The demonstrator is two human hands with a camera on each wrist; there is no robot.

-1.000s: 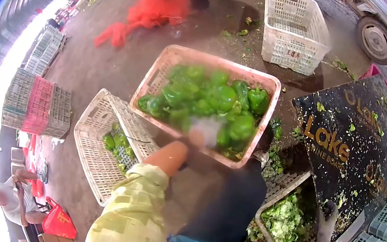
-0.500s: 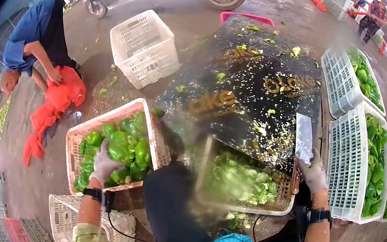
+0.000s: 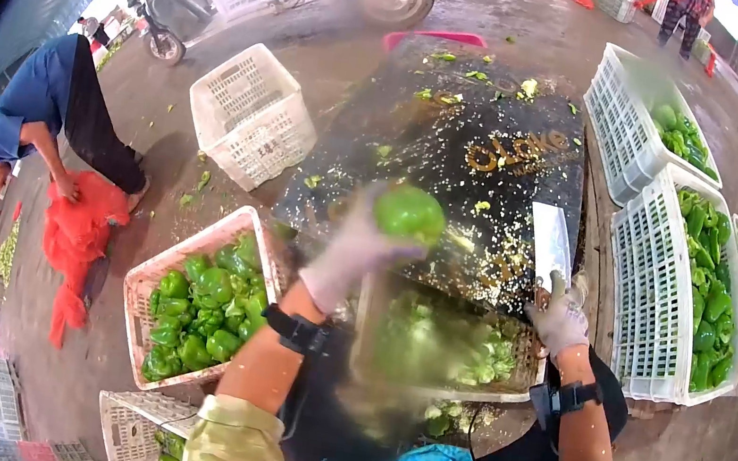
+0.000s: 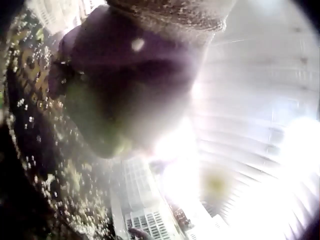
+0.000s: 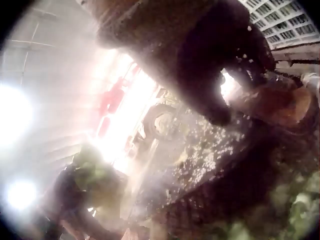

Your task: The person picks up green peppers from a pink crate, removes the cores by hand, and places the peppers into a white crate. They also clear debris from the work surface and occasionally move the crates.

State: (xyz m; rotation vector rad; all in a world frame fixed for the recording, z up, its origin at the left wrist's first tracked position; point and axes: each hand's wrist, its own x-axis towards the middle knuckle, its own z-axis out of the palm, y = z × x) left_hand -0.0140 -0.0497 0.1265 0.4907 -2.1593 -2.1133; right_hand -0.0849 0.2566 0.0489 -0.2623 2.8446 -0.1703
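Observation:
Over the near left part of a dark board (image 3: 376, 117), my gloved left hand (image 3: 351, 252) grips a green pepper (image 3: 410, 214). The left wrist view shows this hand (image 4: 135, 60) dark and blurred round the pepper (image 4: 100, 125). My gloved right hand (image 3: 559, 318) holds the handle of a wide-bladed knife (image 3: 550, 243) at the board's near right edge; its blade lies over the board, pointing away. In the right wrist view the fingers of this hand (image 5: 215, 60) curl at the brown handle (image 5: 275, 105). Pale bits and green scraps cover the board.
A pink crate (image 3: 136, 291) of green peppers stands left; a crate (image 3: 515, 400) of green scraps sits below the board's near edge. White crates (image 3: 626, 298) with peppers line the right. A white crate (image 3: 259, 133) stands beyond; a person (image 3: 35, 104) bends over red netting.
My left hand has risen from the pink crate and moved right over the board, a pepper in its grip. The right hand has closed round the knife handle. The view has shifted.

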